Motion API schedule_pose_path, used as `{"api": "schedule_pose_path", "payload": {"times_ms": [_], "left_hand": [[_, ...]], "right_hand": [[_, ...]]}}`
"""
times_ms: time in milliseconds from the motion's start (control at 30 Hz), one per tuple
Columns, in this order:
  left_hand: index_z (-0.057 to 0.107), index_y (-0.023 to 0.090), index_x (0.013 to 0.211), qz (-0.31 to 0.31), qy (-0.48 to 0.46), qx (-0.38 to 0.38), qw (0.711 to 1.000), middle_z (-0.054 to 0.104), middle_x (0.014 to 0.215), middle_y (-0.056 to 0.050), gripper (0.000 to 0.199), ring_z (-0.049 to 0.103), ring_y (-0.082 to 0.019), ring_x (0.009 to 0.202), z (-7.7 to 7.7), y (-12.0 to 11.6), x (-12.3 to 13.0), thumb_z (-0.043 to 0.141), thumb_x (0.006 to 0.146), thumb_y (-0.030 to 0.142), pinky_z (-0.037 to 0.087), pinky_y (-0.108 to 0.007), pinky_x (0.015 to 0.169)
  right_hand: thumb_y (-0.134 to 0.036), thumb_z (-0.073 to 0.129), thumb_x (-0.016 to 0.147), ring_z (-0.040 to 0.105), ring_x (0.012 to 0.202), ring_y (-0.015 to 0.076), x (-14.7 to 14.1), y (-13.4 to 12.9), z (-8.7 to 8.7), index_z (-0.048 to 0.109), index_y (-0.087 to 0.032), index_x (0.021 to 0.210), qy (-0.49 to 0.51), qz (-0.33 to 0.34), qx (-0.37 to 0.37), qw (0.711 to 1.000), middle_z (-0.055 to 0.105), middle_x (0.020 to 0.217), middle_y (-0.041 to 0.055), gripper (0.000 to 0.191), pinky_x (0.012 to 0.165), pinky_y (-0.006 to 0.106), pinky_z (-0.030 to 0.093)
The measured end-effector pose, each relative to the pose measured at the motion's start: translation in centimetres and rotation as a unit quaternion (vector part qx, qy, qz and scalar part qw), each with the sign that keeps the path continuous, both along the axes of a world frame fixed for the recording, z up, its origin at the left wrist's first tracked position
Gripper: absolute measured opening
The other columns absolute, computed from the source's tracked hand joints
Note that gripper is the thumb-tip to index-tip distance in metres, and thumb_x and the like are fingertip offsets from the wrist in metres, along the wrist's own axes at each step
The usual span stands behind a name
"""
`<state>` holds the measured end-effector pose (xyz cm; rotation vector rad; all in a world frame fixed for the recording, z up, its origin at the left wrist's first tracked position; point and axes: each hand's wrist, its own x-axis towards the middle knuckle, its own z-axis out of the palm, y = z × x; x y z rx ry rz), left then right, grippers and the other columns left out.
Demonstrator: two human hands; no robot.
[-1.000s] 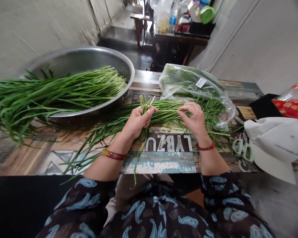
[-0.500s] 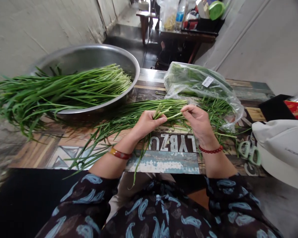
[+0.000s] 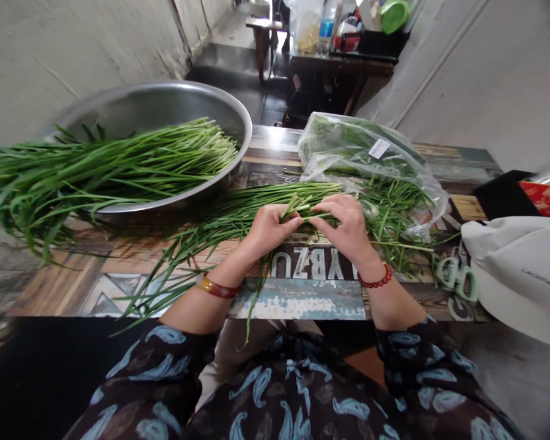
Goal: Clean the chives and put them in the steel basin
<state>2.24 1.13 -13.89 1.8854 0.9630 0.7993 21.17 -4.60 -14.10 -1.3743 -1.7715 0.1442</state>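
Observation:
My left hand (image 3: 271,231) is closed on a few green stalks, their pale cut ends poking out above the thumb. Close to its right, my right hand (image 3: 343,225) has thumb and fingertips pinched at the stalk ends; exactly what lies between them is too small to tell. Under and behind both hands, a loose pile of long green stalks (image 3: 229,208) lies across the patterned table (image 3: 302,299). A large metal basin (image 3: 245,131) at the left holds a thick bundle of greens (image 3: 165,159), leaves hanging over its rim.
A clear plastic bag (image 3: 371,143) of greens lies behind my right hand, with loose trimmings (image 3: 394,232) beside it. Scissors (image 3: 456,278) and a white cap (image 3: 517,269) are at the right. A second table (image 3: 343,63) with a bottle (image 3: 326,27) stands farther back.
My right hand has moved left, closer to my left hand. My left hand keeps its hold on the stalks. The whole view has shifted slightly.

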Motion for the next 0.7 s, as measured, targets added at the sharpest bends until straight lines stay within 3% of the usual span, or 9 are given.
{"api": "schedule_pose_path", "payload": {"times_ms": [100,200,267,367,500,700], "left_hand": [[0.067,0.013,0.066,0.004,0.001,0.003,1.0,0.058,0.061,0.001,0.022,0.05,-0.012,0.061,0.1,0.0,0.0,0.065,0.078,0.031,0.034,-0.024,0.059],[0.067,0.013,0.065,0.011,-0.003,-0.016,1.0,0.056,0.058,0.002,0.022,0.047,-0.011,0.058,0.2,0.2,-0.1,0.065,0.078,0.031,0.035,-0.024,0.059],[0.067,0.014,0.065,0.018,-0.012,-0.03,0.999,0.055,0.057,0.003,0.022,0.046,-0.01,0.058,0.2,0.3,-0.2,0.065,0.077,0.032,0.035,-0.024,0.059],[0.067,0.014,0.066,0.024,-0.025,-0.042,0.999,0.056,0.058,0.003,0.021,0.046,-0.011,0.058,0.2,0.3,-0.2,0.065,0.075,0.033,0.036,-0.025,0.06],[0.068,0.014,0.068,0.021,-0.02,-0.039,0.999,0.059,0.061,0.002,0.022,0.048,-0.011,0.06,0.1,0.2,-0.2,0.066,0.077,0.033,0.038,-0.025,0.06],[0.073,0.016,0.083,0.023,-0.014,0.026,0.999,0.071,0.079,-0.004,0.021,0.06,-0.018,0.076,0.1,0.0,-0.2,0.065,0.081,0.035,0.043,-0.028,0.071]], "right_hand": [[-0.034,0.068,0.087,0.064,0.088,0.0202,-0.1,0.4,-0.7,0.07,-0.024,0.079,0.1,0.011,-0.011,0.995,0.071,0.086,0.0025,0.013,0.089,0.04,0.048],[-0.038,0.067,0.088,0.062,0.078,0.0163,1.0,0.7,-1.1,0.067,-0.022,0.082,0.262,-0.041,-0.013,0.964,0.067,0.081,0.0005,0.017,0.077,0.033,0.05],[-0.043,0.06,0.092,0.059,0.074,0.015,1.9,0.8,-1.0,0.063,-0.022,0.077,0.309,-0.066,-0.003,0.949,0.063,0.076,-0.0006,0.026,0.075,0.031,0.049],[-0.045,0.049,0.098,0.06,0.076,0.0152,2.6,0.5,-0.5,0.058,-0.022,0.069,0.278,-0.055,0.011,0.959,0.062,0.075,0.0006,0.038,0.077,0.031,0.05],[-0.04,0.063,0.09,0.062,0.077,0.0165,2.0,0.2,0.1,0.066,-0.023,0.084,0.139,-0.01,-0.017,0.99,0.069,0.085,0.0019,0.018,0.074,0.032,0.05],[-0.031,0.06,0.092,0.063,0.075,0.0182,0.2,0.1,-0.5,0.065,-0.024,0.078,0.048,-0.001,0.014,0.999,0.07,0.078,0.0019,0.016,0.075,0.034,0.051]]}}
